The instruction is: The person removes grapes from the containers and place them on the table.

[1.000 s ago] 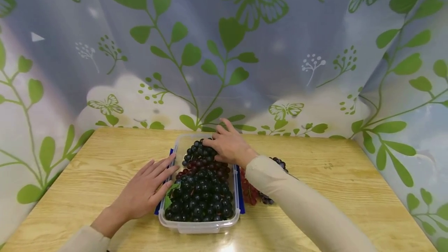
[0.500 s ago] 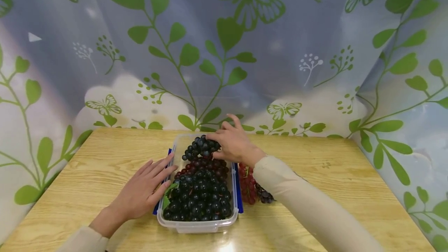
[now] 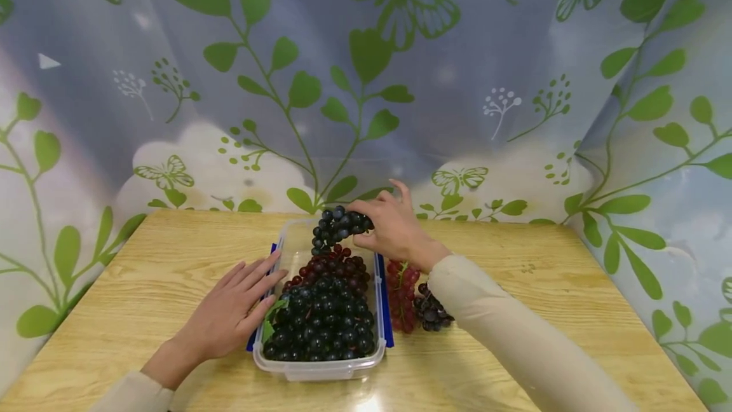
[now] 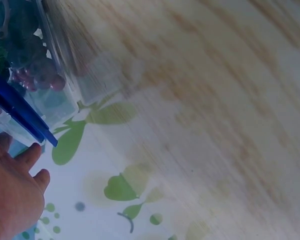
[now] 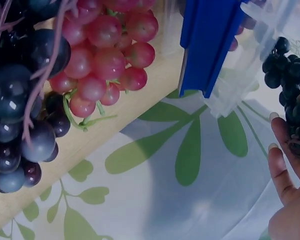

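Observation:
My right hand (image 3: 397, 227) pinches a bunch of dark grapes (image 3: 337, 227) between thumb and fingers, over the far end of a clear plastic container (image 3: 320, 370). In the right wrist view that dark bunch (image 5: 287, 75) hangs from the fingers. Inside the container lie a dark red grape bunch (image 3: 334, 270) and, nearer me, a large black grape bunch (image 3: 323, 326) with a green leaf (image 3: 269, 326) at its left. My left hand (image 3: 225, 307) rests its straight fingers on the container's left rim, by a blue side flap (image 4: 20, 110).
Right of the container, beyond its other blue flap (image 3: 384, 301), lie a red grape bunch (image 3: 403, 294) and a dark purple grape bunch (image 3: 433, 310) on the wooden table (image 3: 532, 310). A printed curtain (image 3: 400, 113) stands right behind the table's far edge.
The right hand has lifted the dark grape bunch up from the container's far end and shifted it slightly right. The left hand stays on the rim.

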Available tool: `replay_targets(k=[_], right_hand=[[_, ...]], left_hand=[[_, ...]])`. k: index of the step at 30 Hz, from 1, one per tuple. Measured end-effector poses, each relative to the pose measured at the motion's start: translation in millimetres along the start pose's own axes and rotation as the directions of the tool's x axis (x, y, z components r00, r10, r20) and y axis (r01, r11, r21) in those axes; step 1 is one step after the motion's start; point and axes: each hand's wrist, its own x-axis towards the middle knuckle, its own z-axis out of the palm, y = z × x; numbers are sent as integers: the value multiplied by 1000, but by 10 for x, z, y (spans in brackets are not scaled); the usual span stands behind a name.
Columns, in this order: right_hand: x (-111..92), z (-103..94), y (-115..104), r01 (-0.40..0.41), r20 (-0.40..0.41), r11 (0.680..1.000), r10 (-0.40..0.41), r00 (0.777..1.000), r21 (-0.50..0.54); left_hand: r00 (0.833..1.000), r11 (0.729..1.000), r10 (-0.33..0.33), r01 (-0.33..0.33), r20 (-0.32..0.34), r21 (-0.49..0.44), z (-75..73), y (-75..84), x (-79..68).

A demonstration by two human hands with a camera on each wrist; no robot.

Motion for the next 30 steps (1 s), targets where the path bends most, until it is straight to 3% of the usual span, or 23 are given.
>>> replay_targets(k=[15, 30], right_hand=[[-270, -224, 280, -193, -88, 968, 208, 974, 158], [-826, -359, 778, -353, -138, 910, 386, 912, 216]], left_hand=[[1000, 996, 22, -21, -15, 86, -24, 8, 8], [997, 992, 60, -55, -41, 116, -42, -9, 14]])
